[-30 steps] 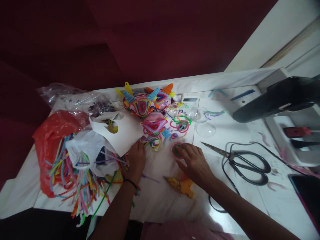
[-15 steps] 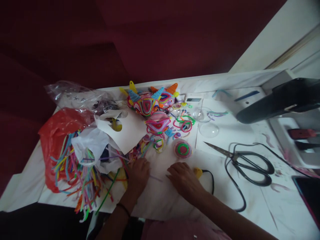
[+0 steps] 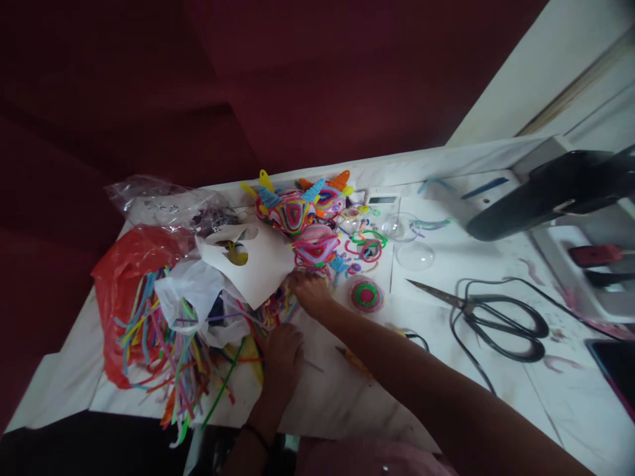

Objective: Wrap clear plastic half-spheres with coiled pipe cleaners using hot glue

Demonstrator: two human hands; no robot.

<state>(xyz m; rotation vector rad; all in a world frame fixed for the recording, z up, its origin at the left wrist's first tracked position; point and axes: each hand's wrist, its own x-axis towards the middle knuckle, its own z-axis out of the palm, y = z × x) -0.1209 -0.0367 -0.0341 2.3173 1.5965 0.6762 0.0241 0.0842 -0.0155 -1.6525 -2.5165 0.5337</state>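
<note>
My right hand (image 3: 311, 292) reaches across to a heap of short, colourful pipe cleaner pieces (image 3: 278, 305); its fingertips are down among them and blurred. Closer to me, my left hand (image 3: 284, 357) rests low over the table beside the heap, its fingers smeared and partly hidden. A thin purple pipe cleaner (image 3: 313, 365) lies to its right. Beyond my right wrist sits a round coiled disc (image 3: 367, 295) in green, pink and red. Under my right forearm, a yellow-handled pointed tool (image 3: 356, 362) shows in part.
Long pipe cleaners (image 3: 186, 377) spill from white and red bags (image 3: 112, 271) at left. Horned, coiled masks (image 3: 292, 213) stand at the back. Large scissors (image 3: 469, 306), a black cord (image 3: 459, 337), clear domes (image 3: 415, 256) and a black device (image 3: 526, 201) occupy the right.
My right hand has moved forward and left, from beside the yellow tool to the heap of pieces. My left hand stays near the same spot. The view has shifted slightly.
</note>
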